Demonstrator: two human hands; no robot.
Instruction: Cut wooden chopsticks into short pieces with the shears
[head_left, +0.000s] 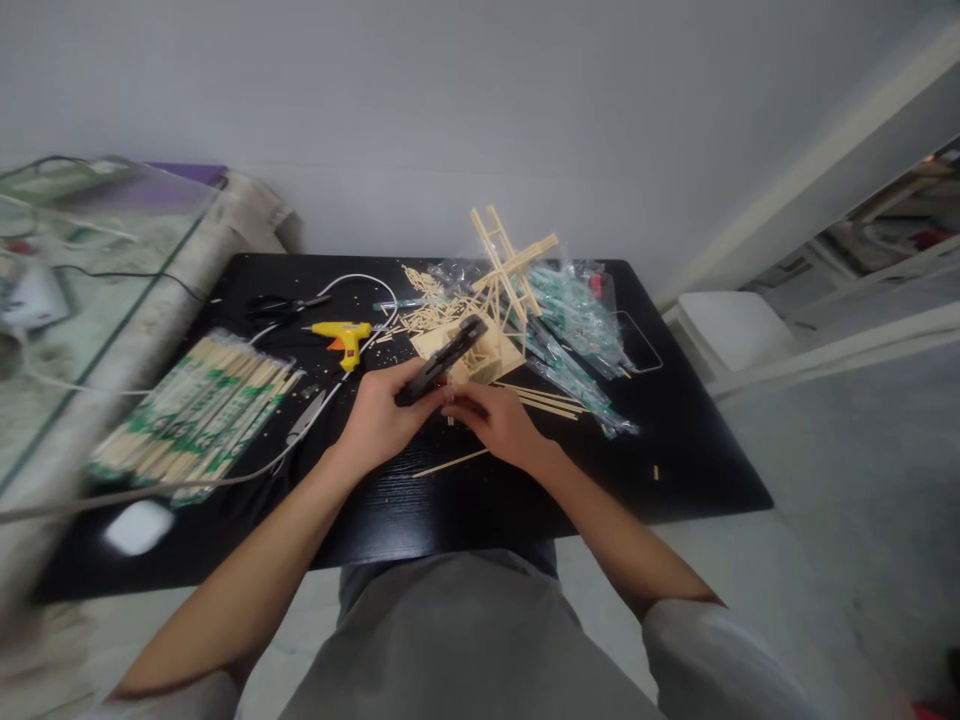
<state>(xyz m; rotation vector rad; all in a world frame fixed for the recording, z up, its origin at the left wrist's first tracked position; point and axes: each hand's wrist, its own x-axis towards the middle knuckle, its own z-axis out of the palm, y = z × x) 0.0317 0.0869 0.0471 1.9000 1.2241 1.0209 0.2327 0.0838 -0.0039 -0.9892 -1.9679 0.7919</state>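
My right hand [499, 415] curls its fingers beside my left hand [381, 412]; I cannot tell whether they grip anything. Left fingers grip the black tool [444, 362] above the table [600, 470], long axis slanting forward-right, tip toward the wooden model [514, 262].

Passage is available over the right front of the black table [697, 475], where one short stick piece [656, 472] lies, and along the near edge between the forearms, on the near side of a single thin stick [450, 464]. Straight ahead, the route is obstructed by the left hand [382, 405] with its dark tool [444, 360], the right hand [501, 420] and the raised stick structure [517, 264], with wrapped packets [577, 310] to its right. Leftward, the yellow glue gun [345, 333], pale cord [75, 503] and bundled sticks [199, 405] restrict access.
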